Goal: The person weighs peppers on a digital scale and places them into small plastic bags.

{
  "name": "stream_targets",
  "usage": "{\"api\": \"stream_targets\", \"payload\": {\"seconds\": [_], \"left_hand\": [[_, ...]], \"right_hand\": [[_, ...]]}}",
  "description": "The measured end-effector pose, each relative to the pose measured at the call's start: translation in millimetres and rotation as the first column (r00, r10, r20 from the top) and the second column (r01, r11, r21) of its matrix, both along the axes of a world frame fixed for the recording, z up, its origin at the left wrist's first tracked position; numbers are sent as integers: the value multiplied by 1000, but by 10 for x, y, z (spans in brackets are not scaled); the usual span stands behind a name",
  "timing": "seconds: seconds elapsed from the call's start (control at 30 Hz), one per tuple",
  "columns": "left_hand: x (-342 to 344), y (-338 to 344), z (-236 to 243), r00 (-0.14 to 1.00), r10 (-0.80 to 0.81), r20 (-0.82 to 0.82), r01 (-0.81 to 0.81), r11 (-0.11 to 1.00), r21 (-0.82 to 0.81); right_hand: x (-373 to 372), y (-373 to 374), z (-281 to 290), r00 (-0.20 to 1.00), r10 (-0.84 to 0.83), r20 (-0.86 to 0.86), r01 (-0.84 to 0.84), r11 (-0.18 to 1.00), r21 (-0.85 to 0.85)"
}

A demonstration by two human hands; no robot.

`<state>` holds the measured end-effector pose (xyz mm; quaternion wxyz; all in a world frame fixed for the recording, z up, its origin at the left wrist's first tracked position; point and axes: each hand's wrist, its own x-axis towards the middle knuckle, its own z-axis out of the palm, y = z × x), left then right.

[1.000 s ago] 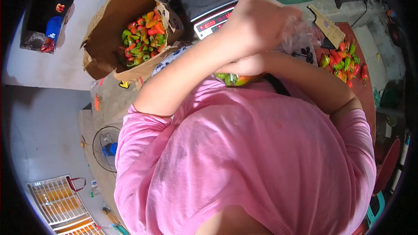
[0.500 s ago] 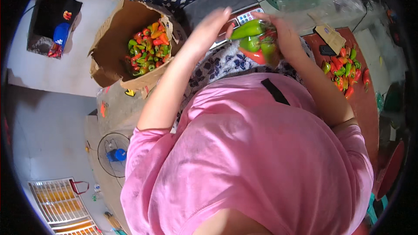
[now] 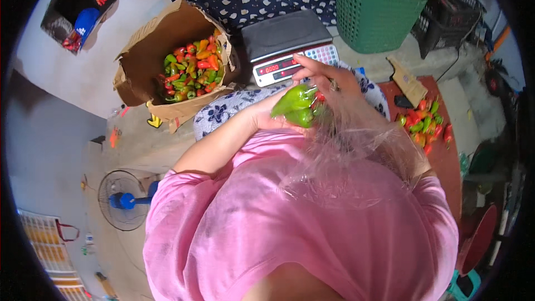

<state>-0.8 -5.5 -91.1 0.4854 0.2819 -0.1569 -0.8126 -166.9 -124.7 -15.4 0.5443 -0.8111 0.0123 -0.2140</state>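
Observation:
A clear plastic bag [image 3: 362, 153] of green and red peppers [image 3: 295, 103] is held in front of my chest, its loose film trailing down toward the pink shirt. My left hand [image 3: 266, 116] cups the filled end from the left; its fingers are mostly hidden behind the peppers. On the right side of the bag, my right hand [image 3: 339, 82] is closed on the plastic near the peppers, one or two fingers pointing left. Just beyond my hands stands a grey digital scale [image 3: 287, 36] with a lit red display and nothing on its platform.
A torn cardboard box [image 3: 139, 50] of mixed peppers stands at the left. More peppers [image 3: 426, 125] lie on a red-brown board [image 3: 446, 173] at the right, beside a cardboard scrap [image 3: 409, 81]. A green basket [image 3: 379, 11] stands at the back right, a fan [image 3: 123, 200] at the left.
The bag has come toward my chest and left, peppers lower, film now trailing over the shirt. My left hand has dropped from above the scale to the bag. The view has shifted, showing more beyond.

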Motion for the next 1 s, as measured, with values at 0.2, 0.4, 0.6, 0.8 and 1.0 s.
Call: {"api": "stream_targets", "payload": {"seconds": [0.2,0.4,0.6,0.8,1.0], "left_hand": [[-214,31,273,998,40,52,-32,989,-148],[-259,27,358,414,651,636,-395,758,-519],[-318,136,358,-537,722,436,164,596,-786],[-512,179,266,-253,940,229,477,327,-816],[-574,148,172,609,745,273,-567,649,-507]], "right_hand": [[15,30,-143,994,-111,18,87,859,505],[227,-131,-510,922,-366,124,194,715,672],[157,-131,-366,960,-237,-150,256,522,814],[146,-325,-635,999,-50,2,26,554,832],[-47,-217,-243,939,-324,117,221,826,519]]}}
